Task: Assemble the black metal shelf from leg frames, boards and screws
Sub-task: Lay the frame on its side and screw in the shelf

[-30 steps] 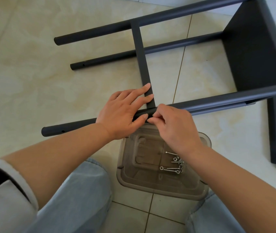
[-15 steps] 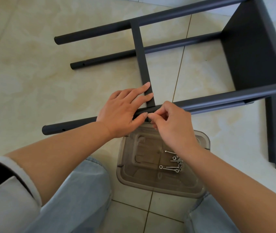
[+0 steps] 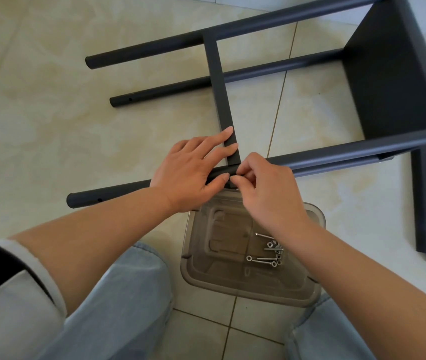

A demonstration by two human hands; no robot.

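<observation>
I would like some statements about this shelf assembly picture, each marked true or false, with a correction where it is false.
1. The left hand rests on the joint where the flat crossbar meets the near leg tube. True.
2. The spare screws lie loose on the floor tiles. False: they lie inside the clear plastic container.
3. The right hand has its fingertips pinched together at the same joint. True; what they pinch is hidden.
4. The container stands on the far side of the frame. False: it stands on the near side, between the person's knees.
5. The shelf stands upright. False: it lies on its side on the floor.
</observation>
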